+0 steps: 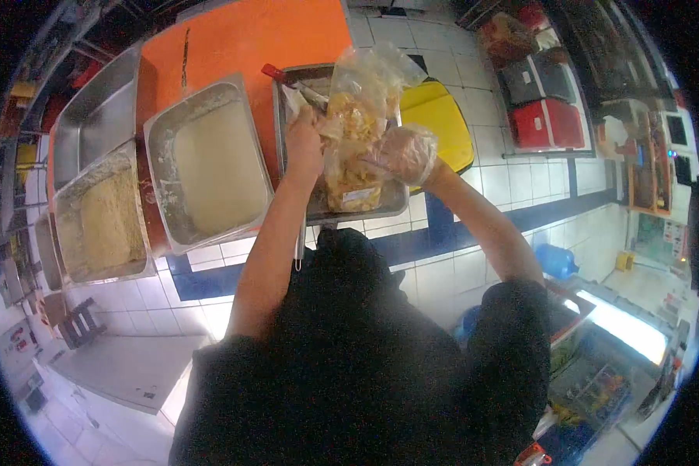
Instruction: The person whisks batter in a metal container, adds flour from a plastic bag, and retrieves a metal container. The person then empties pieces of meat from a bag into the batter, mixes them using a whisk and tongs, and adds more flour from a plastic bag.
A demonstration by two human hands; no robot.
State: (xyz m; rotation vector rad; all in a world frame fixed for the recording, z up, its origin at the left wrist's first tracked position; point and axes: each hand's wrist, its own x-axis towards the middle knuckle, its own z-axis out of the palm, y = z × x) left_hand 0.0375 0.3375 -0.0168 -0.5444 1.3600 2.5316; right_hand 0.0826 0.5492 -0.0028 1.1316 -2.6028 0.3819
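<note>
A clear plastic bag (357,116) full of yellowish food pieces lies over a metal tray (400,208). Its lower part carries a small white label (360,194). My left hand (306,140), bare, is closed at the bag's left edge, beside a whitish strip (293,99). On the other side, my right hand (408,155) wears a loose clear plastic glove. Its fingers are bent against the bag and grip the plastic, though the glove partly blurs them. A red handle end (272,71) sticks out at the tray's upper left corner.
Left of the tray stands a deep metal pan of pale powder (217,167), then a pan with a yellowish coating (105,221). An orange surface (248,46) spreads behind. A yellow lid (443,128) lies right of the tray. Red and grey bins (547,124) sit on a shelf.
</note>
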